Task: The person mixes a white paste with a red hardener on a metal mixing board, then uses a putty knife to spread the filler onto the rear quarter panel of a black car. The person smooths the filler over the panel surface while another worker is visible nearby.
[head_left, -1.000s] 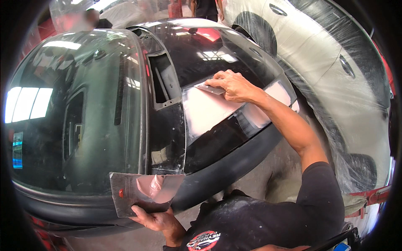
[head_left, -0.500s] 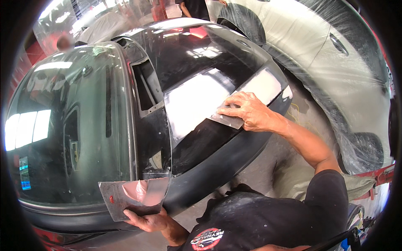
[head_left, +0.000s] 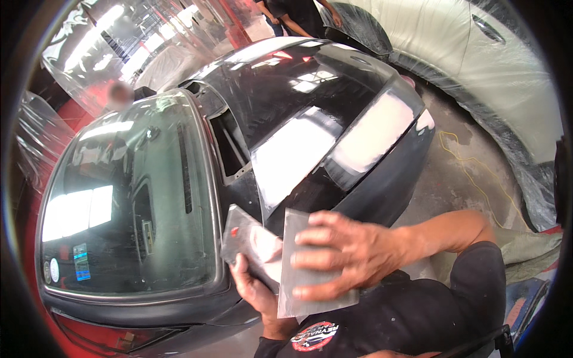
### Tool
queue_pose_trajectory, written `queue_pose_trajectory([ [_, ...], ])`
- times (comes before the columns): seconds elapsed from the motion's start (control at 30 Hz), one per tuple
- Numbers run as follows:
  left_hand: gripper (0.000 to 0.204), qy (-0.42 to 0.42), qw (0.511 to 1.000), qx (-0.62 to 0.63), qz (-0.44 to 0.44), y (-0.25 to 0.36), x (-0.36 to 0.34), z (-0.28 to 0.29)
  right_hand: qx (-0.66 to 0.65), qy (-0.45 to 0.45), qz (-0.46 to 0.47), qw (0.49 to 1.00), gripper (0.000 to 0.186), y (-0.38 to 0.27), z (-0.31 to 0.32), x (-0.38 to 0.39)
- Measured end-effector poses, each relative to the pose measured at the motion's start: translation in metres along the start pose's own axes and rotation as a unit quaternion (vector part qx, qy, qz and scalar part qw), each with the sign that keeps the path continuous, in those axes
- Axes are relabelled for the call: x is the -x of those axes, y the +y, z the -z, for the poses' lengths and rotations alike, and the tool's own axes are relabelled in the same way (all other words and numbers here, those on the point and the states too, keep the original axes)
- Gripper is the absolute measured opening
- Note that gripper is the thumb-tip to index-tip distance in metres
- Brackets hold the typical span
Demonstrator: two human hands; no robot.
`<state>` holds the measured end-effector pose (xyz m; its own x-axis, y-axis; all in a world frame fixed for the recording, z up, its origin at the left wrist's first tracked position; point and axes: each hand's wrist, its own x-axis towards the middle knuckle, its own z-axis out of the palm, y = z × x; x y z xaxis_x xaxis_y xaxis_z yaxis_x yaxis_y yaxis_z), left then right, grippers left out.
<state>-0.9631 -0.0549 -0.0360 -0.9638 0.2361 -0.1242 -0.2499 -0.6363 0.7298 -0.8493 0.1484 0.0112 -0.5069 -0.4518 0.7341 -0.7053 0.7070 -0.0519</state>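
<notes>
My left hand (head_left: 258, 292) grips a flat, clear-grey mixing board (head_left: 234, 247) from below. Pink filler paste (head_left: 266, 246) and a small red dab lie on that board. In my right hand (head_left: 349, 256) is a thin grey putty spreader (head_left: 289, 295), fingers spread across its face. The spreader stands over the board's right part and hides it; I cannot tell whether the two touch. Just beyond my hands, the black car panel (head_left: 307, 194) carries a white filler patch (head_left: 292, 155) and a pale pinkish one (head_left: 382, 128) farther right.
The car's windscreen (head_left: 161, 238) fills the left side. A second car under plastic sheeting (head_left: 430, 48) stands at the right, with a yellow cord (head_left: 474, 161) on the floor before it. Other people (head_left: 295, 18) stand at the far side; hanging plastic (head_left: 77, 65) is at far left.
My right hand has drawn the spreader back from the car panel toward me, over to the board. My left hand has lifted the board and brought it rightward. The view has shifted.
</notes>
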Motion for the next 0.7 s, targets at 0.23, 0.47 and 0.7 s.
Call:
queue_pose_trajectory([
  [0.23, 0.032, 0.038, 0.999, -0.008, 0.003, 0.022, 0.016, -0.008, 0.111, -0.067, -0.039, 0.991, 0.053, 0.037, -0.001, 0.038],
  [0.47, 0.032, -0.014, 0.988, 0.149, 0.022, 0.029, -0.016, 0.018, 0.177, -0.067, -0.238, 0.953, 0.058, 0.145, 0.003, 0.027],
  [0.7, 0.032, -0.046, 0.988, 0.144, -0.029, 0.021, -0.024, 0.038, 0.147, -0.191, -0.324, 0.915, 0.059, 0.218, -0.040, -0.016],
])
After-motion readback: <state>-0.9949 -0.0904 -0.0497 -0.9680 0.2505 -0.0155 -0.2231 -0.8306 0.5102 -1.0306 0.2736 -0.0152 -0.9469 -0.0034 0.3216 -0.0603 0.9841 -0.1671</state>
